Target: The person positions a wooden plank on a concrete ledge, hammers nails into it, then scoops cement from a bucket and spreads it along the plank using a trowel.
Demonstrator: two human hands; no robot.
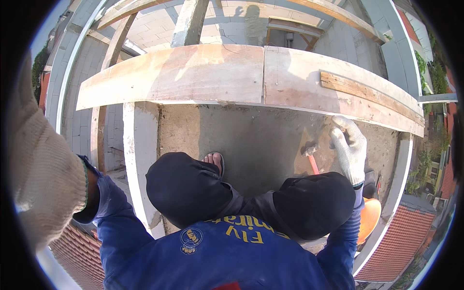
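My left hand (46,179), in a cream knitted glove, is raised close at the left edge; its fingers are lost in the dark rim. My right hand (350,147), in a similar glove, is by the lower edge of a long plywood panel (309,72). Its fingers are curled toward the thumb, and whatever they pinch is too small to make out. A hammer (311,157) with an orange-red handle lies on the concrete slab (241,140) between my right knee and right hand. A second plywood panel (208,72) adjoins the first on the left.
A narrow wooden batten (367,94) lies along the right panel. Beyond the panels are timber beams (116,43) and a pale block wall (150,29) lower down. An orange rounded object (369,220) sits beside my right arm. Tiled roofs (398,241) lie below the slab's edge.
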